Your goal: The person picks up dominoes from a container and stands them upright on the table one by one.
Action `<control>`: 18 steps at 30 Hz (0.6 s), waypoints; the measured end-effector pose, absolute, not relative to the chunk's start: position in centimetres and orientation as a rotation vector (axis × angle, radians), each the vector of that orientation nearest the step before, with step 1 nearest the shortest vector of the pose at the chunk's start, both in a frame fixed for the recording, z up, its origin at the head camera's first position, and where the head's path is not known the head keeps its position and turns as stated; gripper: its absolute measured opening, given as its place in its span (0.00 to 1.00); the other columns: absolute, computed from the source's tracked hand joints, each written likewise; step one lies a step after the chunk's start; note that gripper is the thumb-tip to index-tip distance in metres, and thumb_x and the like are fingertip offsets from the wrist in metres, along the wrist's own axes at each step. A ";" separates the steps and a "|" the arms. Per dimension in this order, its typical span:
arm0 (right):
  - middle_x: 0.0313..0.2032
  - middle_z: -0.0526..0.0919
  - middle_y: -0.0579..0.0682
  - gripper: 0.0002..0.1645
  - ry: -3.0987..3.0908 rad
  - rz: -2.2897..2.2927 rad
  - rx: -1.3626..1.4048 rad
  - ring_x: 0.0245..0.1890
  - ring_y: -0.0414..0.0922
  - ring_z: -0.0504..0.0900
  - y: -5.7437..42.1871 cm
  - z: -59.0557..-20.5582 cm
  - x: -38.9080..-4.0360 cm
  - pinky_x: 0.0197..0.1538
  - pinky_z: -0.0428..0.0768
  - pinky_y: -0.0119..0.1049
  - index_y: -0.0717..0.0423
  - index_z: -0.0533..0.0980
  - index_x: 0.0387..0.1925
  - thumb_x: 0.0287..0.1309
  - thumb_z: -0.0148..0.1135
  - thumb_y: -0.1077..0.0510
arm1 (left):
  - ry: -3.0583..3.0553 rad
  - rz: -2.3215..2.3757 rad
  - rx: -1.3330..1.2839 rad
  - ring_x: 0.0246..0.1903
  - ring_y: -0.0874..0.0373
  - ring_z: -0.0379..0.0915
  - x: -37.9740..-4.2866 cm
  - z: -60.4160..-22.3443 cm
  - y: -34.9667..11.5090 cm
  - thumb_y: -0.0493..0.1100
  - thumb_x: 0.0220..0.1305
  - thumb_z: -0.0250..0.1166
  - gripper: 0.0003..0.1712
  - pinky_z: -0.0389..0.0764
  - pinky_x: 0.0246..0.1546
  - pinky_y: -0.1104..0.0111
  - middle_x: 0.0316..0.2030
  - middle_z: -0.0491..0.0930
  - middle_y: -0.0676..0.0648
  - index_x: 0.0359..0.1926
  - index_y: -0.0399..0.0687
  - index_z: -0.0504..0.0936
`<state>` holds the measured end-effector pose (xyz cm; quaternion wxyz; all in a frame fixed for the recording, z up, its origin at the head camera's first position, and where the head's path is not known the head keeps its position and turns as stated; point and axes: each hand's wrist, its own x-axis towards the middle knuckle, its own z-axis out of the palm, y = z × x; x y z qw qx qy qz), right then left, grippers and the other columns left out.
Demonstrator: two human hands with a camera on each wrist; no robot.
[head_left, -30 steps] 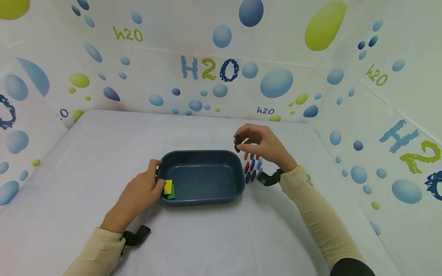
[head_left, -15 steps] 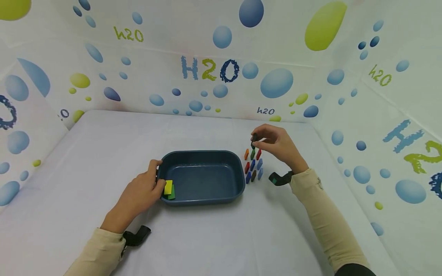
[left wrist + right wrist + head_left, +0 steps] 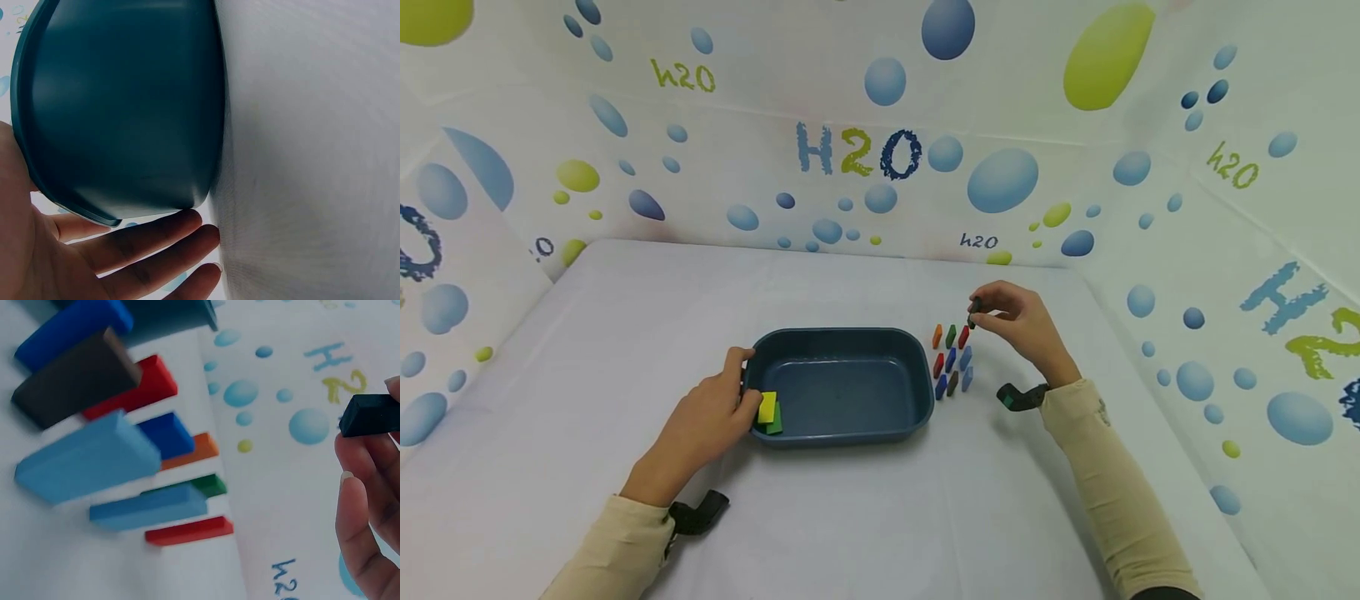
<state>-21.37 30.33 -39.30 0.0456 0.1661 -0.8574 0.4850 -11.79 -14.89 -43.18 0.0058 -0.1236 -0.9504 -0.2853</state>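
Observation:
At its left end, the dark blue plastic basin (image 3: 842,379) is gripped by my left hand (image 3: 707,421), thumb at the rim and fingers along the outer wall. In the left wrist view these fingers (image 3: 156,247) reach under the basin's end. A yellow block (image 3: 767,407) lies over a green block (image 3: 775,419) inside, near the thumb. My right hand (image 3: 1017,325) pinches a small dark block (image 3: 372,415) between thumb and fingertips. It is raised just beyond the red block (image 3: 964,337) at the far right of the standing blocks.
Right of the basin, several blocks stand on edge in rows: orange (image 3: 937,336), green (image 3: 951,336), red, blue, light blue (image 3: 967,378) and dark brown (image 3: 952,383). A white cloth covers the table (image 3: 850,517). A printed curtain (image 3: 737,125) rises behind.
My right hand has moved right with the dark block, from beside the basin's far right corner to past the back row of blocks. The left hand stays on the basin.

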 end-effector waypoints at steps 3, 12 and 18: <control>0.48 0.87 0.57 0.17 -2.617 1.477 0.480 0.48 0.42 0.85 30.7 -39.7 -21.5 0.53 0.82 0.31 0.55 0.81 0.54 0.66 0.69 0.56 | -2.974 -0.898 -0.389 0.20 0.56 0.67 -11.8 -43.3 -14.9 0.41 0.73 0.51 0.31 0.68 0.22 0.64 0.22 0.71 0.48 0.73 0.38 0.58; 0.49 0.88 0.57 0.17 -2.668 1.426 0.388 0.48 0.39 0.84 31.6 -40.8 -22.0 0.52 0.81 0.30 0.55 0.81 0.54 0.66 0.70 0.55 | -2.978 -0.891 -0.392 0.19 0.56 0.66 -11.8 -43.2 -15.0 0.42 0.73 0.51 0.31 0.67 0.21 0.65 0.22 0.70 0.48 0.73 0.37 0.58; 0.50 0.88 0.57 0.18 -2.706 1.419 0.345 0.48 0.39 0.84 32.0 -41.5 -22.3 0.53 0.81 0.33 0.55 0.81 0.54 0.65 0.71 0.55 | -2.980 -0.900 -0.384 0.18 0.56 0.66 -11.7 -43.2 -14.9 0.42 0.73 0.51 0.31 0.67 0.20 0.64 0.20 0.69 0.48 0.73 0.38 0.58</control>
